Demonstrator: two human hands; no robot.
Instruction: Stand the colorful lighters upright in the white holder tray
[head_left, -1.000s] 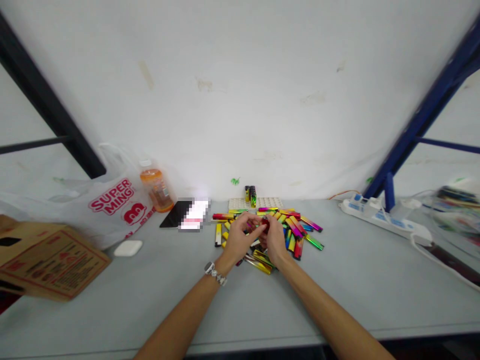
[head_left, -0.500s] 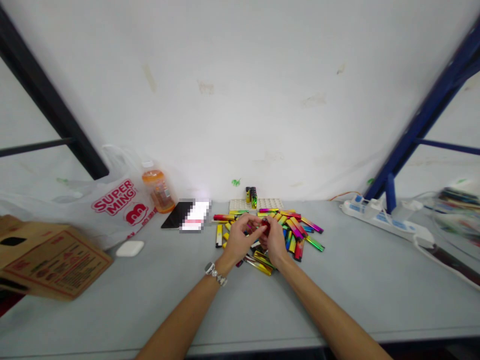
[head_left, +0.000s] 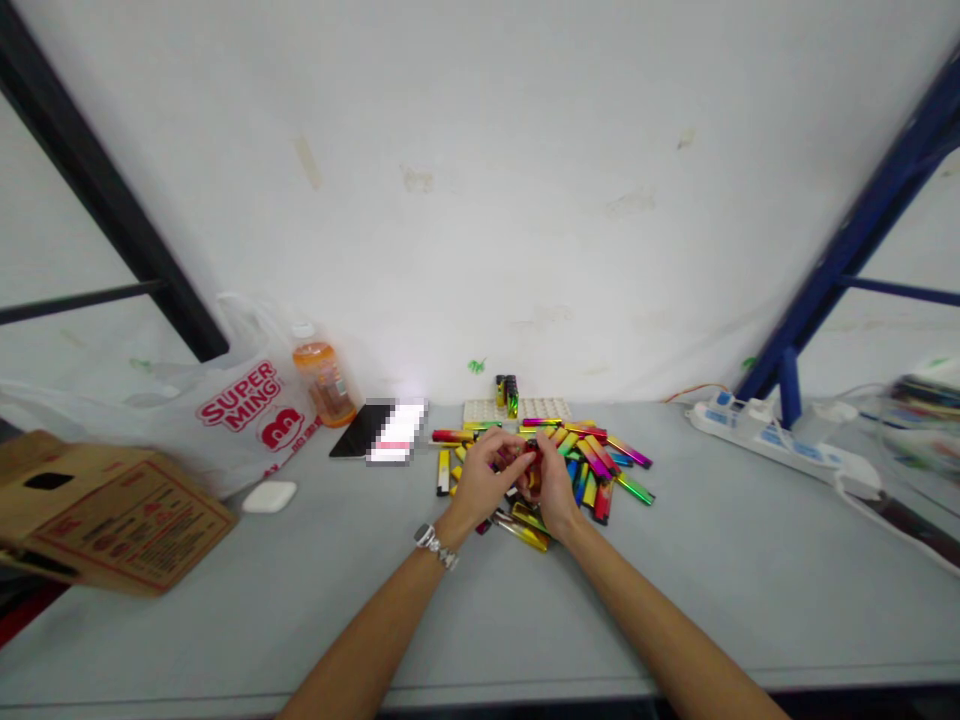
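The left hand (head_left: 480, 484) has closed in toward the right hand (head_left: 553, 488), and both now pinch one small red lighter (head_left: 527, 461) between them at frame centre, over the lighter pile (head_left: 609, 468) on the worktop (head_left: 712, 580); its long axis is hidden.

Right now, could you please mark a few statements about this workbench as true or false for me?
1. The left hand and right hand meet over the pile of lighters, holding a red lighter. True.
2. The wristwatch is on the right wrist. False: it is on the left wrist.
3. The orange bottle stands left of the pile, beside the white plastic bag. True.
4. The power strip lies left of the cardboard box. False: the strip is at the far right and the box at the far left.
5. A few upright lighters stand in the white tray behind the pile. True.
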